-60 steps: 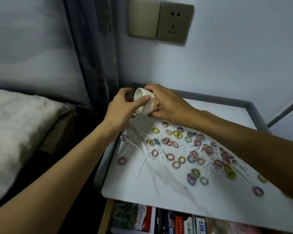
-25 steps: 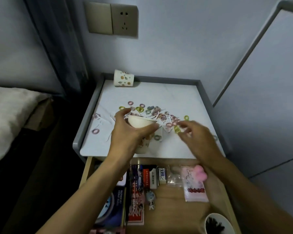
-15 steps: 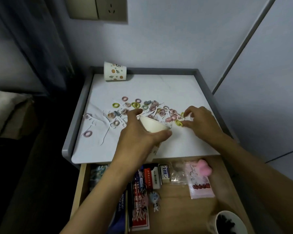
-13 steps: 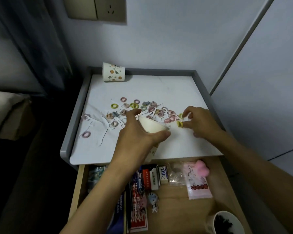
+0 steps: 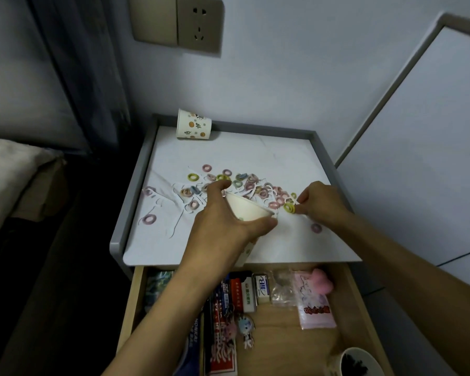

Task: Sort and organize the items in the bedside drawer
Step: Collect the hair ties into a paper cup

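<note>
My left hand (image 5: 223,221) grips a white paper cup (image 5: 246,208), tilted with its mouth toward the back right, above the bedside table top (image 5: 255,150). Several small coloured hair ties (image 5: 223,177) and white floss picks (image 5: 174,229) lie scattered on the top. To the right of the cup, my right hand (image 5: 320,203) pinches a yellow-green hair tie (image 5: 289,207). A second patterned paper cup (image 5: 193,128) stands upside down at the back left corner.
The wooden drawer (image 5: 288,346) is pulled open below. It holds lighters (image 5: 244,294), small boxes, a clear bag (image 5: 314,302) with a pink object, keychain figures (image 5: 246,329) and a cup of dark items (image 5: 354,362). A bed (image 5: 8,169) lies left, a wall socket (image 5: 200,23) above.
The view pulled back from the table corner. My left hand carried the cup from the back corner to the middle. My right hand reached into the hair ties and picked up a yellow-green one.
</note>
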`<control>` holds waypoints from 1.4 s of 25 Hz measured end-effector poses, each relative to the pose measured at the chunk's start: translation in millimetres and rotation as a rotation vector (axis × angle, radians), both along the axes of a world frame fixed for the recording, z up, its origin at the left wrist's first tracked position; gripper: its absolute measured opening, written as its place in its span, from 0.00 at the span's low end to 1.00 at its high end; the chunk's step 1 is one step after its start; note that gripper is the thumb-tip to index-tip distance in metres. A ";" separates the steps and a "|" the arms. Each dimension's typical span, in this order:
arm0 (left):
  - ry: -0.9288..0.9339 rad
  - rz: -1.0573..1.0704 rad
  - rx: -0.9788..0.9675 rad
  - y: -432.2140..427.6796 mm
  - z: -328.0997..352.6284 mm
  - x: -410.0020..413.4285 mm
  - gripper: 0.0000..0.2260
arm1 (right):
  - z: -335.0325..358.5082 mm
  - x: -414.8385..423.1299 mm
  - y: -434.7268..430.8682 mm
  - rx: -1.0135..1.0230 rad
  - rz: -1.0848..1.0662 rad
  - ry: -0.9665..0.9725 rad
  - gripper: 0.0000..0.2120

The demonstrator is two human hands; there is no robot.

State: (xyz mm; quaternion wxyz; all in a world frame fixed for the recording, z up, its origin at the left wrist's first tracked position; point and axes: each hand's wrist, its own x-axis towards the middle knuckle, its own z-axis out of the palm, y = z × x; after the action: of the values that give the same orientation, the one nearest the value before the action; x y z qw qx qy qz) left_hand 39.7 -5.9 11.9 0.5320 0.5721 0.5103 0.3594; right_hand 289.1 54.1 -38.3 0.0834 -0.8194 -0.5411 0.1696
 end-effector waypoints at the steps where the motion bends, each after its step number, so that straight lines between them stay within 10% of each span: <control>1: 0.000 -0.001 0.001 0.1 0.0 -0.5 0.41 | -0.7 -0.3 0.4 0.000 -0.012 -0.003 0.16; 18: 0.110 -0.029 0.073 0.4 -10.0 11.6 0.40 | 5.6 16.6 -34.4 0.216 0.050 -0.086 0.11; 27: 0.287 -0.105 0.245 -1.1 -22.7 17.8 0.47 | 54.7 -31.4 -64.5 0.455 0.314 0.487 0.08; 35: 0.294 -0.177 0.311 -3.0 -23.0 21.1 0.48 | 46.8 -58.2 -72.0 0.319 0.507 0.413 0.09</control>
State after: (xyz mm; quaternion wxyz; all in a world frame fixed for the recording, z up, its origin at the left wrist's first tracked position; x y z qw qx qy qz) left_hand 60.8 -9.0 -11.2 0.3867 0.7360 0.4688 0.2985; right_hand 230.8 -17.9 8.6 0.2732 -0.5843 -0.7185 0.2602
